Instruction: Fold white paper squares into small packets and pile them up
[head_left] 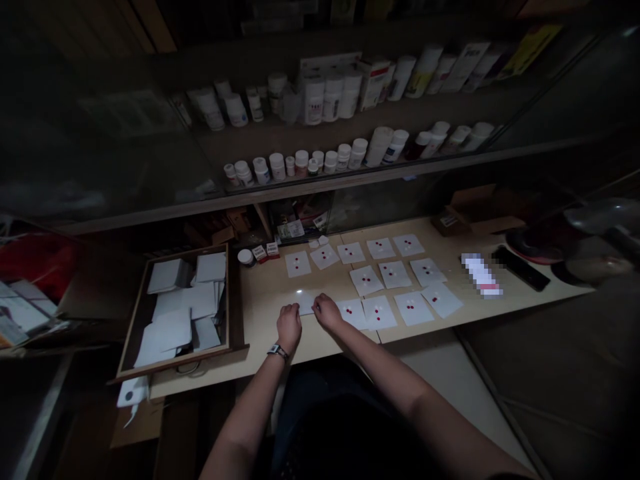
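Observation:
Near the front of the counter, my left hand (289, 327) and my right hand (327, 311) pinch a small white paper (306, 307) from its two sides. The paper looks partly folded; whether anything lies inside is hidden. To the right, several square paper sheets (403, 271) lie spread in rows, each bearing a few red and white pills (367, 280). One sheet (353, 319) is close beside my right forearm. A watch (278, 351) is on my left wrist.
An open wooden drawer (234, 300) on the left holds stacks of white paper (167, 275). A small jar (245, 257) and little boxes (265, 251) stand behind. Bottles (277, 167) line the shelves. A dark phone (523, 268) and an open carton (473, 207) are at right.

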Motion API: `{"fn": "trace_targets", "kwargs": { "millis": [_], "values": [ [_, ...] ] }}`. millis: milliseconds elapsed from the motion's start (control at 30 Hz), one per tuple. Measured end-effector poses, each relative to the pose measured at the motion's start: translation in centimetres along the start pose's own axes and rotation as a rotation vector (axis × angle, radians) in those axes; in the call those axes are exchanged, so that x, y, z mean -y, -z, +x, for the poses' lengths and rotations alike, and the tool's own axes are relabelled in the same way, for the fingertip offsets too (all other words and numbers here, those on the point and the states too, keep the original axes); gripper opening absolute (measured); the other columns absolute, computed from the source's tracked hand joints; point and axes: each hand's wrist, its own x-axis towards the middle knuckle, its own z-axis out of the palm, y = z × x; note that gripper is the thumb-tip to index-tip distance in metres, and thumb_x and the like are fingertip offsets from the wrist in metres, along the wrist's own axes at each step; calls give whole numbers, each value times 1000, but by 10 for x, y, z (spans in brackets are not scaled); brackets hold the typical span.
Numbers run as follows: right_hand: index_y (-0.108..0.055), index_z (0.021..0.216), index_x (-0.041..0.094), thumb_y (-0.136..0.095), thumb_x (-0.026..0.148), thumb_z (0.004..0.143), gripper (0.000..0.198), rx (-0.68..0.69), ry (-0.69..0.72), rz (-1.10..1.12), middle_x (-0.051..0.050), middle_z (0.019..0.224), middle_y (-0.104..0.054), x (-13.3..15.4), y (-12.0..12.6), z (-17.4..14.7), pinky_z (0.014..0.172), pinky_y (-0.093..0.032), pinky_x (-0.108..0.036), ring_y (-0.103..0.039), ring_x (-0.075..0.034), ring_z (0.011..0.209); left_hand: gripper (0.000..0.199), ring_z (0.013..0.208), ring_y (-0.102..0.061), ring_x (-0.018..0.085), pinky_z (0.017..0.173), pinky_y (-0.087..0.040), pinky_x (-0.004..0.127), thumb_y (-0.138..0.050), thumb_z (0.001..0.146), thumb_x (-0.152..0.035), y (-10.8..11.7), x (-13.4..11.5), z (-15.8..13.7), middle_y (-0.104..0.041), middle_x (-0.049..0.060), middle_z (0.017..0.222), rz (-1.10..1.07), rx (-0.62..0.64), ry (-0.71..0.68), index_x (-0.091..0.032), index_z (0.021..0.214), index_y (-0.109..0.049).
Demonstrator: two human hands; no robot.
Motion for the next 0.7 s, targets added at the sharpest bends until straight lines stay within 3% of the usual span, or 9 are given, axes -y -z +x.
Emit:
{"fn": "trace_targets", "kwargs": {
  "millis": [167, 333, 500, 700],
  "values": [
    [-61, 85, 17, -49, 20, 89, 13, 41, -15, -61, -6, 93, -58, 4, 6, 4, 74, -35, -25, -52, -17, 85, 32, 105, -50, 22, 80, -46, 29, -40, 93, -19, -1, 0, 0, -58, 10, 114, 141, 54, -131, -22, 122, -55],
    [-61, 86, 16, -49, 22, 89, 14, 74, -25, -89, -6, 94, -59, 6, 10, 8, 73, -35, -24, -53, -16, 85, 45, 128, -37, 27, 97, -41, 39, -38, 95, -28, -7, 2, -8, -38, 13, 144, 267, 103, -314, -19, 139, -39],
    [-61, 88, 17, -46, 21, 91, 16, 80, -40, -99, -7, 96, -59, 8, 11, 7, 74, -36, -24, -54, -16, 86, 54, 138, -25, 29, 106, -29, 48, -32, 95, -33, -14, 2, -15, -28, 12, 151, 313, 137, -296, -17, 146, -26],
    [-61, 89, 16, -47, 20, 89, 14, 79, -53, -88, -8, 97, -60, 10, 13, 6, 75, -36, -25, -54, -17, 88, 55, 139, -22, 30, 108, -27, 50, -33, 95, -38, -14, 2, -13, -27, 12, 152, 304, 179, -278, -15, 145, -28]
  ]
}}
